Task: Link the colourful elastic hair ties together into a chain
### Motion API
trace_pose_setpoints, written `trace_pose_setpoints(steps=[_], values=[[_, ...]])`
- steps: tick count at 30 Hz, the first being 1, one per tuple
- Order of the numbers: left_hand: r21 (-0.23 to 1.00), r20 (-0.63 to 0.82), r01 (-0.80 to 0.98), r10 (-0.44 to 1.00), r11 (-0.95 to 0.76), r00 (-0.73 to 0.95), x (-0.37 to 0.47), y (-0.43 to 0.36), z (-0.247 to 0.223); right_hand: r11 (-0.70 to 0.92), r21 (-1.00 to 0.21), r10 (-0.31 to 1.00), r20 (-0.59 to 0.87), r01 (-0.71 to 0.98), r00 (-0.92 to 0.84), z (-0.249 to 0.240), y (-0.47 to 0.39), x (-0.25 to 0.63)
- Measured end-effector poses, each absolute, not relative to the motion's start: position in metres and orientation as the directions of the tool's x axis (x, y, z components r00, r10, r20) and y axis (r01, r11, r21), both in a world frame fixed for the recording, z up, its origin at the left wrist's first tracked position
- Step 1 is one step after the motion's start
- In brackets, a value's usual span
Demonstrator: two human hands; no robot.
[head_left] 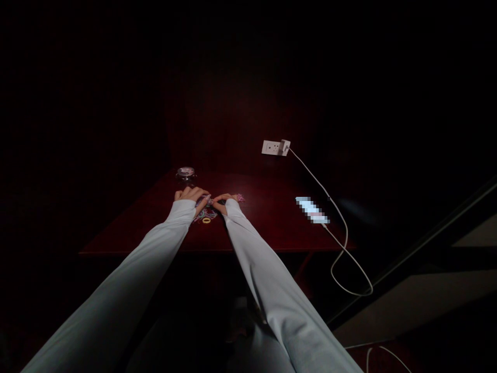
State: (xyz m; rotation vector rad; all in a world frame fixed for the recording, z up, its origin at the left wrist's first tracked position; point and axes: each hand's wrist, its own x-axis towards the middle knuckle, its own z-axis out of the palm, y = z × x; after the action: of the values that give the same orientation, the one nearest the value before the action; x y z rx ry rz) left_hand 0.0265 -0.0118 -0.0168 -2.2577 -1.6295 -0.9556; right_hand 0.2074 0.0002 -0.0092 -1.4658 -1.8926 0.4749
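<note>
While the left hand (190, 194) and right hand (225, 201) nearly meet, fingers partly curled, anything pinched too small to tell, multicoloured strands (209, 213) lie around them on a red table (264, 228). A yellow ring (206, 220) sits nearer; beyond stands a jar (186, 173); rightward, a blurred, bright device (312, 210).

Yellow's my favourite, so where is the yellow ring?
In the head view, the yellow ring lies on the dark red table, left of the middle, on the near side of the colourful strands, between the left sleeve and right sleeve.
</note>
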Motion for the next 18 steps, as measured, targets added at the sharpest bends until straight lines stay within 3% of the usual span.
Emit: trace_pose_setpoints(steps=[18], values=[[0.170, 0.576, 0.933, 0.800, -0.316, 0.166, 0.030, -0.007, -0.021, 0.363, -0.722, 0.922, 0.368, 0.589, -0.118, -0.021, 0.010, 0.208]])
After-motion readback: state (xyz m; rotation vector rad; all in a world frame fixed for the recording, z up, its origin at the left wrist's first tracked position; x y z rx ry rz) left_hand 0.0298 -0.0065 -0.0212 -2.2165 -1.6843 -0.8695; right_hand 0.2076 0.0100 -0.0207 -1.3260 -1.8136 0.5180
